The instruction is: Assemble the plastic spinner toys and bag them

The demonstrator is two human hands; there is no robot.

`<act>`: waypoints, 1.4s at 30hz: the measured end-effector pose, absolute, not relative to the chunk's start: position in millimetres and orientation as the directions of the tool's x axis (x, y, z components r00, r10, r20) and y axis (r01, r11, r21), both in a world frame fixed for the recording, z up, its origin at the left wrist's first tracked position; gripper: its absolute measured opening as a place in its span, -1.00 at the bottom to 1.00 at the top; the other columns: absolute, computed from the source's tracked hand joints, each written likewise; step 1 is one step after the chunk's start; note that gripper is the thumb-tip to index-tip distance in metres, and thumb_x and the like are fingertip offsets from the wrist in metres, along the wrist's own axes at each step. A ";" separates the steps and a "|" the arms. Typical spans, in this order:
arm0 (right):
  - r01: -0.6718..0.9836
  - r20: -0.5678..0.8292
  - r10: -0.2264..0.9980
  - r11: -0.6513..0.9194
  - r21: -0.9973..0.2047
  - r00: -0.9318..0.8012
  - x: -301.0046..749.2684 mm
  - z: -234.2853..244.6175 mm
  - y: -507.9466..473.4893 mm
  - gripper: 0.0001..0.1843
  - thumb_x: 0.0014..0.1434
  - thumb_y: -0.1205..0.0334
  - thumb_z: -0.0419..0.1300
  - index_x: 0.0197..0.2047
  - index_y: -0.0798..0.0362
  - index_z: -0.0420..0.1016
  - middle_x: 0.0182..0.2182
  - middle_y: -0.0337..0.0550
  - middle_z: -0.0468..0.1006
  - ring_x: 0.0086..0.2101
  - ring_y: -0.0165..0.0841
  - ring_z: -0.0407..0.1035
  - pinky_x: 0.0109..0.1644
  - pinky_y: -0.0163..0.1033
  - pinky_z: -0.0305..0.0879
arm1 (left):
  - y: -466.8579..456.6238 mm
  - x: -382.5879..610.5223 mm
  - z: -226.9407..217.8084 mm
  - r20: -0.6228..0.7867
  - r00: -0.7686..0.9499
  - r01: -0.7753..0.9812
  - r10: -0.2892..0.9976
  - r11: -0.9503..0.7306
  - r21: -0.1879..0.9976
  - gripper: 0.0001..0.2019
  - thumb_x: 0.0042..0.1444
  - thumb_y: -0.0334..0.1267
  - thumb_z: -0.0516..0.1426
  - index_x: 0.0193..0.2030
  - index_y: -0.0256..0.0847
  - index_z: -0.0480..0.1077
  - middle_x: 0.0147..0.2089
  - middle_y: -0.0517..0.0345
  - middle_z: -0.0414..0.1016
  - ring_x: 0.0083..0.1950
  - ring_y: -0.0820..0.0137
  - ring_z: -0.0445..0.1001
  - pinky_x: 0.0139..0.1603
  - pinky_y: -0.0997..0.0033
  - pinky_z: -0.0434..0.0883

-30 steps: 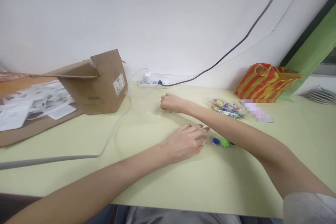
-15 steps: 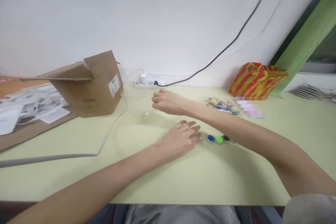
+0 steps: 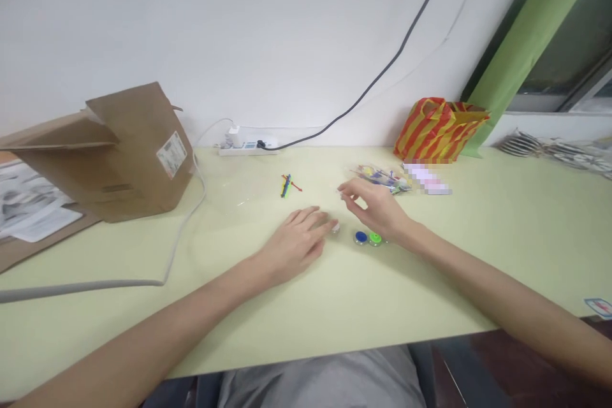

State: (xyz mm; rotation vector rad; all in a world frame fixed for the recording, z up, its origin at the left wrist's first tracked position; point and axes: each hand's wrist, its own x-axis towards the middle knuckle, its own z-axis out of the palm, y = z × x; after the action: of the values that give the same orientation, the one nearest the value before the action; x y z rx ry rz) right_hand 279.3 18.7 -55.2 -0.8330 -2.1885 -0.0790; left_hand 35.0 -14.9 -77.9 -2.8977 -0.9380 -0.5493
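Note:
My left hand (image 3: 299, 243) rests palm down on the table with its fingers stretched out. Its fingertips touch or nearly touch a small round white-topped piece (image 3: 335, 228). To the right of that piece lie a blue-topped disc (image 3: 361, 238) and a green-topped disc (image 3: 375, 239), both with clear rims. My right hand (image 3: 377, 209) is just above them, thumb and forefinger pinched together. A tiny whitish bit shows at those fingertips, too small to name. Beyond my left hand lies a little cluster of thin red, yellow, blue and green plastic pieces (image 3: 287, 186).
A clear bag of colourful small parts (image 3: 377, 177) lies behind my right hand, near a striped red-yellow bag (image 3: 435, 134). An open cardboard box (image 3: 138, 172) stands left. A white power strip (image 3: 246, 148) sits against the wall, and a grey cable (image 3: 176, 236) crosses the table.
My right hand has drawn back rightward from across my left hand and is now pinched, uncovering the cluster of coloured pieces. The view has turned right; my left hand stays by the white piece.

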 end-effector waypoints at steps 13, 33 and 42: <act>0.595 0.594 0.512 0.801 -0.068 -0.621 281.7 -70.9 10.7 -0.75 0.45 0.37 -0.04 -0.28 0.03 0.33 -0.32 -0.09 0.47 -0.34 -0.33 0.31 -0.26 -0.26 0.17 | -3.7 25.0 -77.3 0.283 0.713 0.646 0.641 -0.758 0.088 -0.51 0.42 -0.28 -0.01 0.46 -0.07 0.19 0.48 -0.07 0.22 0.55 0.02 0.04 0.42 -0.13 0.22; 0.495 0.592 0.569 0.814 -0.305 -0.571 254.6 -62.1 28.1 -0.82 0.38 0.40 0.11 -0.18 0.08 0.54 -0.26 -0.08 0.57 -0.32 -0.35 0.44 -0.21 -0.28 0.28 | 22.2 21.1 -78.3 0.683 0.596 0.579 0.423 -0.815 -0.001 -0.83 0.41 -0.36 0.06 -0.11 -0.17 0.49 -0.29 0.10 0.59 -0.08 0.24 0.48 -0.05 0.18 0.38; 0.438 0.512 0.710 0.703 -0.560 -0.484 263.3 -57.4 18.4 -0.83 0.27 0.48 0.19 -0.31 0.08 0.56 -0.27 -0.11 0.56 -0.27 -0.32 0.47 -0.13 -0.23 0.37 | 24.6 19.6 -78.1 0.653 0.619 0.574 0.437 -0.819 0.004 -0.82 0.38 -0.37 0.09 -0.13 -0.12 0.55 -0.21 0.09 0.64 0.12 0.18 0.46 0.15 0.04 0.34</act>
State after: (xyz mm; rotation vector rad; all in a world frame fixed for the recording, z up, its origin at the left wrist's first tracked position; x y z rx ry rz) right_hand 263.3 18.4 -57.4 -0.8710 -2.1537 0.4606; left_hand 19.6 24.6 -78.1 -2.6377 -0.8339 -0.9811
